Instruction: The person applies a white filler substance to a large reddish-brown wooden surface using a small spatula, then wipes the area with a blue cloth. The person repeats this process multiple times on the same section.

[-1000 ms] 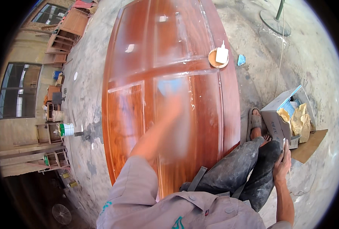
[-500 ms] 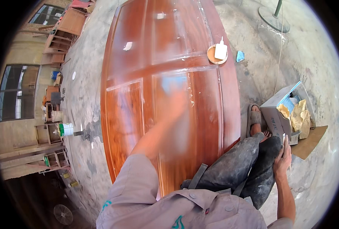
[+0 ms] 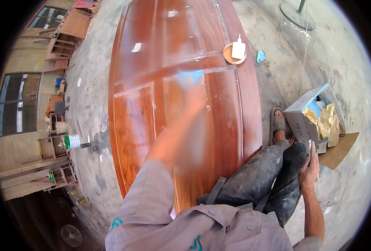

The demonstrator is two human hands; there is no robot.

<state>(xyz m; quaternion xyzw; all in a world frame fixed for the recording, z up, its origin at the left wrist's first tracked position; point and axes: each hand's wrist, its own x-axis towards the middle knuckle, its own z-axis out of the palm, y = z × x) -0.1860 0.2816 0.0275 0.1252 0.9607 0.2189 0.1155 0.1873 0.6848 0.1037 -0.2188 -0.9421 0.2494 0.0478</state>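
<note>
**Rubbing down the lacquered door**

Workshop concrete is surrounding a glossy reddish door panel (image 3: 152, 96). Left hand (image 3: 193, 90), blurred, is pressing a blue cloth (image 3: 189, 77) clamped beneath it; white smears are remaining just beyond. Right hand (image 3: 308, 169) is resting together on the knee (image 3: 294, 152).

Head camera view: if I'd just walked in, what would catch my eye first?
First, the big glossy reddish-brown wooden door lying flat and filling the middle of the view. On it, the blurred left hand presses a light blue cloth near the door's centre. The right hand rests on a dusty knee at lower right, and a white squeeze bottle stands in a small round dish by the door's right edge.
</note>
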